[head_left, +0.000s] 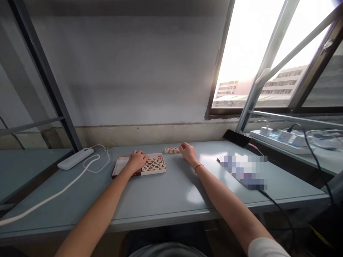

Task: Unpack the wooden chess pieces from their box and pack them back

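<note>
Round wooden xiangqi pieces [153, 165] with red and black characters fill the right-hand half of an open white-lined box [163, 170]. My left hand [138, 159] rests across the middle of this box, fingers apart, over the left edge of the pieces; what lies beneath the palm is hidden. Farther back and to the right, several pieces stand side by side in a short row [171, 150]. At the right end of that row my right hand [187, 151] pinches a xiangqi piece [179, 150], which its fingers partly cover.
A white power bank-like device [76, 159] and a white cable [61, 191] lie on the left of the grey desk [160, 203]. To the right is a blurred flat item [242, 173] with a black cable. A power strip [281, 141] with plugs sits beyond the metal frame.
</note>
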`<state>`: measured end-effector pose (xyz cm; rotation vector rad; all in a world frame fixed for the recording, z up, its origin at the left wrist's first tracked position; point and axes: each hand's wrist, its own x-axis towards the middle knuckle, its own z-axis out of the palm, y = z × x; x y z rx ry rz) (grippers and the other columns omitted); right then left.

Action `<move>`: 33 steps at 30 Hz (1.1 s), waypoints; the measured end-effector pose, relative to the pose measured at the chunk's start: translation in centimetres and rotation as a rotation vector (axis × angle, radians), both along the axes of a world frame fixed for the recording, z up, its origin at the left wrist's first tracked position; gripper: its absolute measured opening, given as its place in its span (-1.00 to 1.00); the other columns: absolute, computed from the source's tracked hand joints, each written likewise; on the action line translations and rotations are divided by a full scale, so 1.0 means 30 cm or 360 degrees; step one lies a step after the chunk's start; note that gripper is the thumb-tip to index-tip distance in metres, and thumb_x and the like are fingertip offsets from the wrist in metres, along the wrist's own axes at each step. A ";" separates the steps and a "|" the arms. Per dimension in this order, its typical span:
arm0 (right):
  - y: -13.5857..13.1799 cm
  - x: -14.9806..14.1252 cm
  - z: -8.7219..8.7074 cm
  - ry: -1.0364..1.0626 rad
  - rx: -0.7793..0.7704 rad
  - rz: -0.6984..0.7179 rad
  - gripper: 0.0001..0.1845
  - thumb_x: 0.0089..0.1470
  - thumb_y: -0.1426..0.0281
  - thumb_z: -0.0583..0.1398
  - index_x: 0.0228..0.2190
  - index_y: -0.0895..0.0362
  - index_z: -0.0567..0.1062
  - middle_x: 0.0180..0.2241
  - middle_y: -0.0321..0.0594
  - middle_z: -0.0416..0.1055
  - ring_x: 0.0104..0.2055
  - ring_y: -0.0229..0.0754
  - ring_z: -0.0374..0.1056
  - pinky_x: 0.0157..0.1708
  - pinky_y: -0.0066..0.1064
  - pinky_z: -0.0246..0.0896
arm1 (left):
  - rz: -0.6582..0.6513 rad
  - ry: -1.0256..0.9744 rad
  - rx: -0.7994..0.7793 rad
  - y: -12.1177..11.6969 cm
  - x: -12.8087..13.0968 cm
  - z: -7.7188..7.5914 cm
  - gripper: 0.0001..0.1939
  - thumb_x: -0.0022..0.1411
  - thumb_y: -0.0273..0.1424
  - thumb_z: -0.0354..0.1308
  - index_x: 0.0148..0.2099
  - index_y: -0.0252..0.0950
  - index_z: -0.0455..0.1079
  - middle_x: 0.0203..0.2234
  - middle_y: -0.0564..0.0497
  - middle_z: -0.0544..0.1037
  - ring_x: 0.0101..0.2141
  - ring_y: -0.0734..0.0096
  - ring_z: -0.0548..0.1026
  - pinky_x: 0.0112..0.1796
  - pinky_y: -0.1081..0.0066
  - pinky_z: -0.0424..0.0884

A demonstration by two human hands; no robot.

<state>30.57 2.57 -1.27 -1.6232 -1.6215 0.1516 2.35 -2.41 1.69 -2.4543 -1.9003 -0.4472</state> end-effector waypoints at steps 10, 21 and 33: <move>-0.099 -0.217 0.031 -0.0188 0.0006 0.0845 -0.74 0.15 0.40 -0.02 -0.28 0.11 0.45 -0.32 -0.17 0.47 -0.27 -0.19 0.34 -0.30 -0.47 0.10 | -0.0343 -0.0066 -0.0007 0.002 0.117 0.006 -0.62 0.30 -0.21 -0.22 0.02 -0.01 0.34 -0.11 0.04 0.51 -0.08 0.14 0.35 -0.10 0.19 0.17; -0.117 -0.227 0.029 -0.0133 -0.0046 0.0832 -0.69 0.11 0.53 -0.05 -0.25 0.14 0.45 -0.26 -0.14 0.46 -0.21 -0.16 0.34 -0.26 -0.43 0.13 | -0.0614 -0.0294 -0.0065 0.032 0.143 -0.026 -0.62 0.29 -0.29 -0.20 -0.15 -0.23 0.45 -0.07 -0.03 0.44 -0.14 0.34 0.44 -0.09 0.44 0.30; -0.101 -0.231 0.017 -0.0164 0.0036 0.0862 -0.73 0.06 0.54 0.06 -0.22 0.17 0.48 -0.29 -0.14 0.44 -0.25 -0.19 0.31 -0.26 -0.43 0.13 | -0.0575 -0.0284 0.0056 0.030 0.148 -0.031 -0.69 0.22 -0.35 -0.08 -0.26 -0.24 0.51 -0.10 -0.05 0.40 -0.19 0.36 0.46 -0.12 0.41 0.34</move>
